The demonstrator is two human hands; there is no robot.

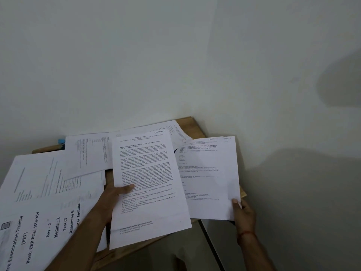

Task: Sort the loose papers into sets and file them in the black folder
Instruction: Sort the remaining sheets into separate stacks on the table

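My left hand (114, 194) pinches a printed sheet (148, 184) marked "Section 1" at its left edge, thumb on top, and holds it above the table. My right hand (243, 214) grips the lower right corner of another printed set (213, 178), thumb on the paper. More loose papers (88, 153) lie spread over the wooden table (192, 124). A cover page (39, 227) titled "Pre Examination Training" lies at the lower left. No black folder shows plainly; a dark edge peeks out under the right set's corner.
The table stands in a corner between two pale walls (136, 55). A small blue object (61, 141) pokes out behind the papers at the back left. The floor (195, 255) shows below the table's front edge.
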